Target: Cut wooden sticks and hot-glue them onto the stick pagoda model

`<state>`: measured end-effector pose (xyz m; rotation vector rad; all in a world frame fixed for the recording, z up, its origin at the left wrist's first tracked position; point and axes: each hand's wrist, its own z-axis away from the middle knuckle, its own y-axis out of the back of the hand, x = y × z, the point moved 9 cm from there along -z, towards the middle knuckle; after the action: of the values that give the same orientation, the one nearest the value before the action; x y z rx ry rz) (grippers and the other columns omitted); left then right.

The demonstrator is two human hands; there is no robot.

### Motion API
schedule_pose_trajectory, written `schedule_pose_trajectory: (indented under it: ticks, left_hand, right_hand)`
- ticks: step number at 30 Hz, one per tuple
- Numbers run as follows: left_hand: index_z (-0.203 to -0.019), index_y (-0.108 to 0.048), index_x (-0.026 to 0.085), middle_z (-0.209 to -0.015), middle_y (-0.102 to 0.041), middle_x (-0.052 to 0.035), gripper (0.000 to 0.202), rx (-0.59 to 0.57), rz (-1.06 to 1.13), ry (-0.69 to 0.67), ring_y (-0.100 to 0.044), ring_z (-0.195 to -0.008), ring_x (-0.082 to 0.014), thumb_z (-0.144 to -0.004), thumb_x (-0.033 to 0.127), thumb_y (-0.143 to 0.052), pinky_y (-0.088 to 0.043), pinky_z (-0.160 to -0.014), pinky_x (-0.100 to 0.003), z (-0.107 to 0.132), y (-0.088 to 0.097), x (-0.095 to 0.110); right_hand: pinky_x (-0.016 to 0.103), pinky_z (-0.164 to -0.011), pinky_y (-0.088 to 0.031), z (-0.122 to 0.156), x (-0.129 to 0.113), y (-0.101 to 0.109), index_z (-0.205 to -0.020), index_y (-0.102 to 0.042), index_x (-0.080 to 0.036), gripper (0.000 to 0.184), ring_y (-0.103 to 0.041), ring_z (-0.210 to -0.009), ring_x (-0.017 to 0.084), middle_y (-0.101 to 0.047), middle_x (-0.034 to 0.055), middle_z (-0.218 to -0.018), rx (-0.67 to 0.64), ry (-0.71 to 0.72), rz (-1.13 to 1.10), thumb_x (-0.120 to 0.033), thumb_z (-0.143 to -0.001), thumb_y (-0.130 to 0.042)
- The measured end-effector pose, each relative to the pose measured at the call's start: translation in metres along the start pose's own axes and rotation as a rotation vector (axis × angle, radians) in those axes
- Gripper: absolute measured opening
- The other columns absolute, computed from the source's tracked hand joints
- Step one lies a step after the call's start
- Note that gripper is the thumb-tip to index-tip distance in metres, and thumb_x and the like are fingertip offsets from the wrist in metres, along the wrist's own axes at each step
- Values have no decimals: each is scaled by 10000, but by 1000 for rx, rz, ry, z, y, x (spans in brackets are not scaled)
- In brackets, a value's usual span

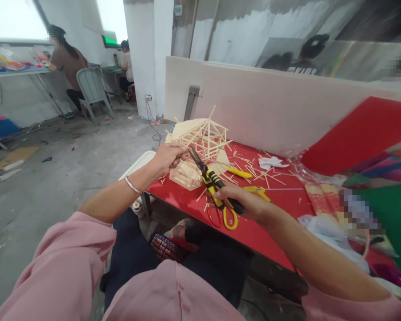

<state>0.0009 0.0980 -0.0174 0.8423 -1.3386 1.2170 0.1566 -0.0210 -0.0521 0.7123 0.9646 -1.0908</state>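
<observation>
My right hand (238,198) grips pliers (207,174) with black and yellow handles, their jaws pointing up and to the left. Close to the jaw tips, the fingers of my left hand (170,157) are pinched together; what they hold is too small to make out. Just behind both hands stands a model (209,131) built of thin pale wooden sticks, partly covered by my left hand. A flat stick-built piece (185,176) lies in front of it on the red table (267,240). Below the pliers are scissors (230,220) with yellow and red handles.
Loose sticks (269,174), a yellow-handled tool (239,172), a yellow glue gun (258,191) and a crumpled white tissue (272,162) lie on the table. Plastic bags (330,236) are at the right. A pale board (254,107) stands behind. Another person (67,60) sits far left.
</observation>
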Motion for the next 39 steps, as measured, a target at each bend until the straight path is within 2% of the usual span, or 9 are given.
schedule_pose_trajectory:
  ticks: [3, 9, 17, 20, 24, 27, 34, 37, 39]
  left_hand:
    - [-576, -559, 134, -465, -556, 3, 281, 10, -27, 15, -287, -290, -20, -854, 105, -586, -114, -360, -211, 2, 0, 2]
    - [-568, -561, 127, -453, -541, 8, 292, 11, -45, 12, -298, -292, -20, -855, 73, -570, -118, -364, -210, 6, -1, 7]
    - [-629, -620, 117, -463, -540, 10, 231, -32, 81, 92, -310, -289, -26, -843, 93, -535, -122, -350, -209, 20, -6, -3]
    - [-633, -633, 120, -475, -560, 8, 220, -1, 44, 35, -312, -291, -30, -836, 108, -548, -131, -348, -216, 24, -1, -3]
    - [-519, -572, 133, -441, -536, 18, 315, 92, -96, -120, -327, -302, -26, -833, 116, -576, -169, -361, -212, 26, 8, 4]
    - [-549, -587, 140, -455, -552, 22, 288, 95, -67, -127, -328, -302, -27, -836, 117, -570, -178, -363, -216, 30, 8, 1]
    - [-678, -652, 132, -524, -607, 8, 138, -79, 61, -108, -330, -318, -14, -794, 199, -683, -188, -367, -212, 62, -19, -11]
    - [-715, -670, 127, -526, -601, 18, 147, -129, 77, -81, -337, -324, -14, -764, 250, -735, -183, -363, -202, 74, -32, -23]
    - [-740, -681, 125, -520, -596, 23, 154, -164, 83, -79, -342, -330, -17, -763, 268, -732, -188, -360, -194, 81, -41, -30]
  right_hand:
    - [280, -611, -410, 2, -3, 6, -769, -576, -193, 307, -525, -669, 143, -603, 23, -712, -29, -47, 64, -398, -582, -708]
    - [265, -575, -385, 9, -4, 23, -791, -579, -181, 353, -483, -644, 121, -585, 14, -726, 3, -46, 120, -428, -594, -738]
    - [290, -632, -413, 7, 5, 21, -773, -564, -193, 366, -537, -712, 151, -605, 30, -778, -40, -5, 63, -457, -594, -744]
    - [294, -634, -411, 9, 14, 24, -776, -559, -197, 379, -544, -718, 156, -600, 26, -773, -22, -13, 57, -465, -587, -750]
    - [279, -617, -403, 14, 19, 24, -801, -558, -192, 404, -532, -710, 146, -602, 23, -776, -4, -10, 73, -470, -584, -756]
    - [274, -612, -408, 19, 20, 22, -830, -559, -198, 415, -541, -724, 150, -607, 19, -787, -11, -13, 64, -468, -587, -760]
    - [293, -690, -465, 40, 17, 17, -912, -611, -207, 386, -573, -795, 177, -621, 25, -862, 62, 106, 222, -448, -638, -736]
    - [354, -827, -500, 51, 24, 14, -1141, -607, -207, 571, -605, -949, 236, -651, 48, -1005, 134, 130, 341, -457, -642, -727]
    - [434, -979, -471, 57, 30, 16, -1307, -547, -194, 750, -583, -1127, 294, -639, 85, -1198, 212, 141, 437, -464, -631, -729]
